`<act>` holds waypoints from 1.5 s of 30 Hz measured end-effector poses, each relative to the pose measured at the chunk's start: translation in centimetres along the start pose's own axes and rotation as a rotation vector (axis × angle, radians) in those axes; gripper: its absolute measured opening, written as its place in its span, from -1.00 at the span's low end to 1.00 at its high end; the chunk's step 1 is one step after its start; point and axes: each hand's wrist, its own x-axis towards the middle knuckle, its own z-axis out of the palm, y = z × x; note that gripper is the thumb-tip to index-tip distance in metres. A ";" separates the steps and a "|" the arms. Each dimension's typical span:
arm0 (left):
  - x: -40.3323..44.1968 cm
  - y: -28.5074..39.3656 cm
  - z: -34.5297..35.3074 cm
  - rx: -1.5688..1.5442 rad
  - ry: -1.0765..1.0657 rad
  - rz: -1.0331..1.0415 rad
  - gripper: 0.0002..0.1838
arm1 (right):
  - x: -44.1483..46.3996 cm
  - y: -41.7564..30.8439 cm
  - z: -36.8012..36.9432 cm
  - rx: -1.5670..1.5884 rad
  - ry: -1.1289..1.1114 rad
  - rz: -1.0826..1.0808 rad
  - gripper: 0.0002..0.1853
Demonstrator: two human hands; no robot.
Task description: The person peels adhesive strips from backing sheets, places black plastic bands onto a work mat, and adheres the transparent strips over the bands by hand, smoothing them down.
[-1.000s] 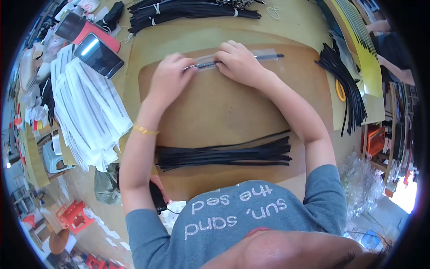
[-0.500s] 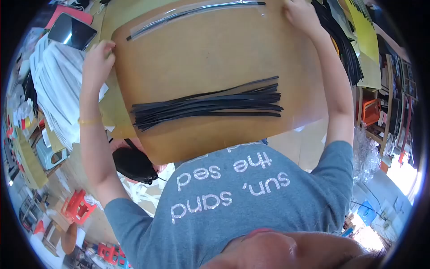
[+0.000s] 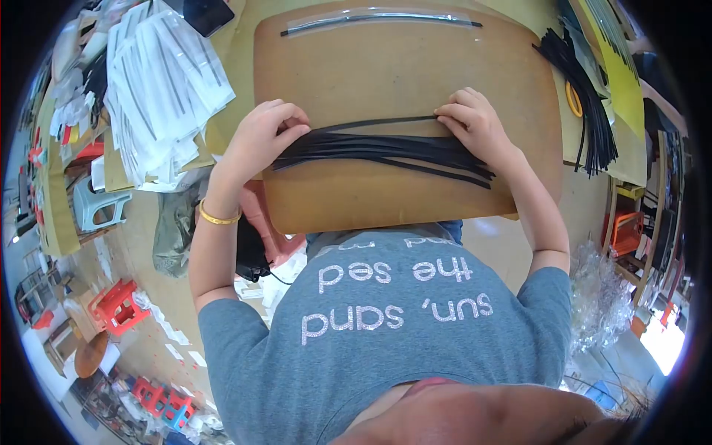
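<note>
A bundle of thin, flat black strips lies across the tan board in front of me. One black strip stands a little apart along the bundle's far side. My right hand pinches the right end of this strip between thumb and fingers. At its left end, my left hand is closed with thumb and forefinger on the strip, and the bundle's left ends lie beside the palm. Toward the board's far edge lies a clear plastic sleeve with a dark strip inside.
Left of the board are white paper sheets with strips on them, and a dark tablet or phone. On the right hang more black strips beside yellow scissors handles. A blue stool and a red stool stand at left.
Both hands have left the board's far side edges and come inward to the strips. One strip is now pinched at both ends. The board sits farther right and higher in view.
</note>
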 end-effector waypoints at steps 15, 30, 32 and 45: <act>6.9 -5.4 -5.8 -0.048 0.527 -0.255 -0.66 | 6.3 5.6 0.7 -0.432 0.215 -0.145 -0.91; 1.8 -17.3 -20.7 0.123 0.756 -0.713 -0.60 | 8.7 5.1 0.5 -0.412 0.287 -0.083 -0.81; 0.4 -13.8 -21.3 -0.089 0.670 -0.613 -0.66 | 8.9 3.2 -0.5 -0.293 0.278 -0.073 -0.77; -0.2 8.7 -9.5 -0.584 0.047 0.019 -0.82 | 13.7 -8.4 -5.5 0.891 -0.006 0.400 -0.35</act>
